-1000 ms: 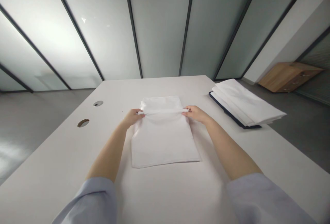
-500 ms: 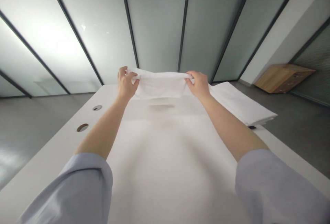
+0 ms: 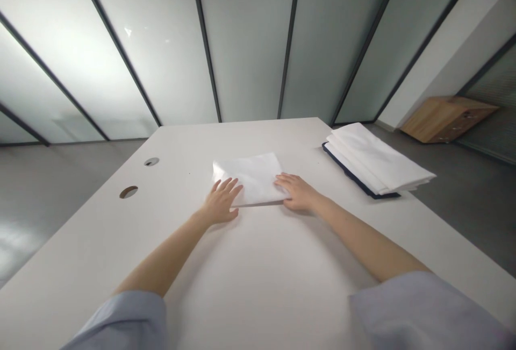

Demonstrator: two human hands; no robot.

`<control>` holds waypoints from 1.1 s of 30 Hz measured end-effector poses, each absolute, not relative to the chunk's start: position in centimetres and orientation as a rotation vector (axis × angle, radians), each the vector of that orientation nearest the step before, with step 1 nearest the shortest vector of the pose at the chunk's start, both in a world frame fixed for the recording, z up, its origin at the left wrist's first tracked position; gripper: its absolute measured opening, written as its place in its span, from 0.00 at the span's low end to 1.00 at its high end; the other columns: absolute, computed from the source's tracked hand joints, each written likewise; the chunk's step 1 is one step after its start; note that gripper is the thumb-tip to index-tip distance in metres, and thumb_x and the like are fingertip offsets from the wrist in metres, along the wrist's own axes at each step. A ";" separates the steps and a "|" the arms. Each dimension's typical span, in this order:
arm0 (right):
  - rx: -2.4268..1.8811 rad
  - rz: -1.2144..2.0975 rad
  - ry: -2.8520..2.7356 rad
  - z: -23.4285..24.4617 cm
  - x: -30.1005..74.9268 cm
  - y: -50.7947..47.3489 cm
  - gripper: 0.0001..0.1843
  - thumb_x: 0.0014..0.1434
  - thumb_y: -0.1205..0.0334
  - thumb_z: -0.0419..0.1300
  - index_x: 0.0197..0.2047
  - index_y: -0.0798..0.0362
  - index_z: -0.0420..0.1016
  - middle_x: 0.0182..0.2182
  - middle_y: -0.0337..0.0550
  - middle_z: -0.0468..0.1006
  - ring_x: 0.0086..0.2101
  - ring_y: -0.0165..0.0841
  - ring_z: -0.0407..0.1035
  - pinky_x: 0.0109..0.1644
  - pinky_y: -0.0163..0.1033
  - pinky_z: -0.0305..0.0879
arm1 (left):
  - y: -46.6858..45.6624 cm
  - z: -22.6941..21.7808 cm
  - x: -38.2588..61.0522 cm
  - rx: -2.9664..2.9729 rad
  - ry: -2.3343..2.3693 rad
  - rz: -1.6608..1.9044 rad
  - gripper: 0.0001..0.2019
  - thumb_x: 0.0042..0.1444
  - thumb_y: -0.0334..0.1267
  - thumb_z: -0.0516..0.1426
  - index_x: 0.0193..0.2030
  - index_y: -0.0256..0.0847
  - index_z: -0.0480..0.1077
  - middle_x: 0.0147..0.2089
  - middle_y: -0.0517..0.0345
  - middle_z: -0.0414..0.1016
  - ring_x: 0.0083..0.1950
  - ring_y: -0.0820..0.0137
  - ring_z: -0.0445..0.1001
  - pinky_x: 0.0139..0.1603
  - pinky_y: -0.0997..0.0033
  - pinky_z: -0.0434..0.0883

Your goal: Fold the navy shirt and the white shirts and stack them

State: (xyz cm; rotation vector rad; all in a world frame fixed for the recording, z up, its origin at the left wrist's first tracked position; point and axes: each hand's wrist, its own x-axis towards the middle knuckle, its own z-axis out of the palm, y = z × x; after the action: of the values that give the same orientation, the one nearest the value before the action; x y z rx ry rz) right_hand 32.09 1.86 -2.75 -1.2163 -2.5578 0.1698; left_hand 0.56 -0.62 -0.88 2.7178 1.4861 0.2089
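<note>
A folded white cloth (image 3: 256, 178) lies flat on the white table (image 3: 258, 275), slightly shiny at its left side. My left hand (image 3: 221, 199) rests at the cloth's near left corner, palm down with the fingers spread. At the near right corner, my right hand (image 3: 298, 191) touches the edge, fingers stretched out over it. Neither hand grips the cloth.
To the right, a stack of folded white cloths (image 3: 379, 156) lies on a dark flat item (image 3: 355, 178) and overhangs the table's right edge. Two round holes (image 3: 129, 192) pierce the table at left. Behind are frosted glass panels (image 3: 250, 38) and a wooden cabinet (image 3: 443, 119).
The white cloth, earlier held up between both hands, now lies on the table. Both hands have come down and nearer, and their fingers have let go.
</note>
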 end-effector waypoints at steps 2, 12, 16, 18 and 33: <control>-1.252 0.177 -2.550 -3.1 31.6 2.6 0.34 0.47 0.63 0.62 0.59 0.54 0.71 0.60 0.55 0.69 0.61 0.49 0.61 0.65 0.53 0.54 | 0.6 -1.3 1.6 2.667 1.482 0.187 0.34 0.50 0.40 0.57 0.67 0.43 0.61 0.70 0.47 0.58 0.70 0.55 0.56 0.70 0.52 0.49; -1.191 0.152 -2.368 -6.0 31.7 3.9 0.30 0.51 0.64 0.61 0.59 0.55 0.71 0.59 0.55 0.71 0.59 0.46 0.64 0.62 0.52 0.60 | 2.7 -3.1 1.9 2.653 1.738 0.317 0.30 0.54 0.40 0.54 0.65 0.42 0.63 0.68 0.51 0.63 0.68 0.58 0.60 0.67 0.57 0.58; -1.214 0.138 -2.279 -6.1 32.0 4.0 0.25 0.53 0.64 0.61 0.55 0.50 0.74 0.53 0.49 0.77 0.52 0.44 0.71 0.58 0.51 0.63 | 2.5 -3.0 1.6 2.629 1.836 0.330 0.29 0.53 0.38 0.55 0.64 0.43 0.64 0.66 0.51 0.65 0.66 0.57 0.62 0.65 0.57 0.62; -1.241 0.149 -2.227 -6.0 32.1 4.0 0.20 0.54 0.61 0.61 0.52 0.50 0.76 0.47 0.48 0.80 0.46 0.43 0.74 0.55 0.50 0.65 | 2.7 -2.9 1.4 2.595 1.871 0.355 0.28 0.52 0.37 0.56 0.62 0.45 0.65 0.65 0.52 0.67 0.65 0.58 0.65 0.64 0.58 0.62; -1.287 0.326 -2.188 -5.7 33.3 4.5 0.19 0.54 0.61 0.61 0.50 0.46 0.74 0.50 0.45 0.78 0.51 0.42 0.72 0.61 0.54 0.60 | 4.6 -3.1 -1.1 2.340 1.932 0.602 0.22 0.45 0.36 0.58 0.50 0.41 0.74 0.46 0.50 0.80 0.52 0.55 0.75 0.66 0.52 0.58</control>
State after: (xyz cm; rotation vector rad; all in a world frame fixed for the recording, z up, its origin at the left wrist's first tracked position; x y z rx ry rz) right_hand 33.26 4.47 -5.66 -1.2870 -2.1880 0.3262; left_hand -1.11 4.57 -3.06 2.3399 1.9317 0.6018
